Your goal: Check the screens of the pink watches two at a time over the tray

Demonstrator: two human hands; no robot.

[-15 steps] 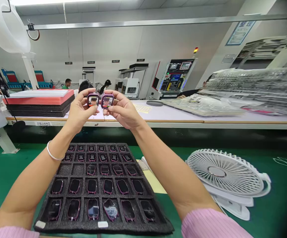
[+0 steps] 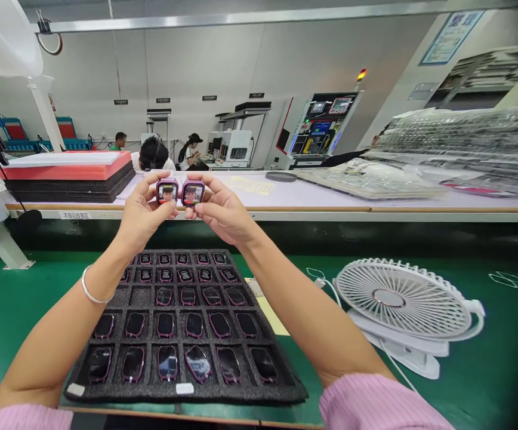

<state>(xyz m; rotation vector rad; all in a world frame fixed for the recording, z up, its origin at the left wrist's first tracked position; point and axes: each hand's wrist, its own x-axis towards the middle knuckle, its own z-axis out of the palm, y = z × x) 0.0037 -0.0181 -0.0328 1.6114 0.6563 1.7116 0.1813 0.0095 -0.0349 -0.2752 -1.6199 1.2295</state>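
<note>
My left hand [image 2: 141, 212] holds a pink watch body [image 2: 167, 192] up in front of me, its lit screen facing me. My right hand [image 2: 223, 212] holds a second pink watch body [image 2: 193, 193] right beside the first, the two nearly touching. Both are raised well above a black foam tray [image 2: 145, 297] on the green mat. The tray's pockets hold several more pink-edged watch bodies with dark screens; two pockets in the third row on the left are bare. A silver bangle sits on my left wrist.
A white desk fan [image 2: 402, 301] lies tilted on the green mat at the right. A raised shelf [image 2: 313, 203] crosses behind, carrying stacked red and black foam sheets [image 2: 68, 173] and clear plastic trays [image 2: 375, 179]. People work at stations in the background.
Both hands with their watches sit slightly lower in the view, and the whole scene has shifted as my head tilted. The grips are unchanged.
</note>
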